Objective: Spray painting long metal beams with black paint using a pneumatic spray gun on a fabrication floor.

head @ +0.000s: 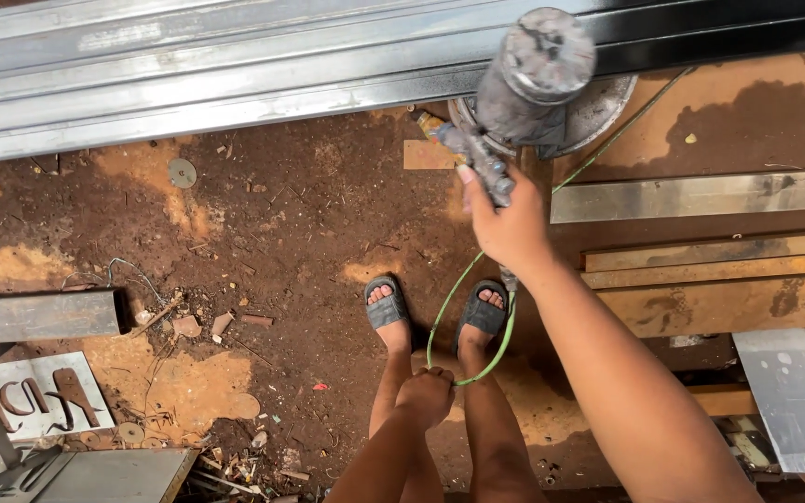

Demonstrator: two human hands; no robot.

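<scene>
In the head view the right hand [511, 226] is closed around the handle of a grey paint spray gun [524, 88], its cup up at one o'clock beside the long steel channels [188, 74] across twelve. The left hand [426, 393], at six o'clock, is fisted on a loop of the green air hose [463, 279] above the sandalled feet. Spraying looks underway; I judge that steady aim and slack hose matter next.

Hidden and cut-off parts around the hands

The right hand [507, 224] covers the spray gun [514, 102] grip; its paint cup hides the round disc behind. The green hose [463, 279] vanishes inside the left hand [426, 393]. Both forearms and the steel beam [188, 84] run off frame.
</scene>
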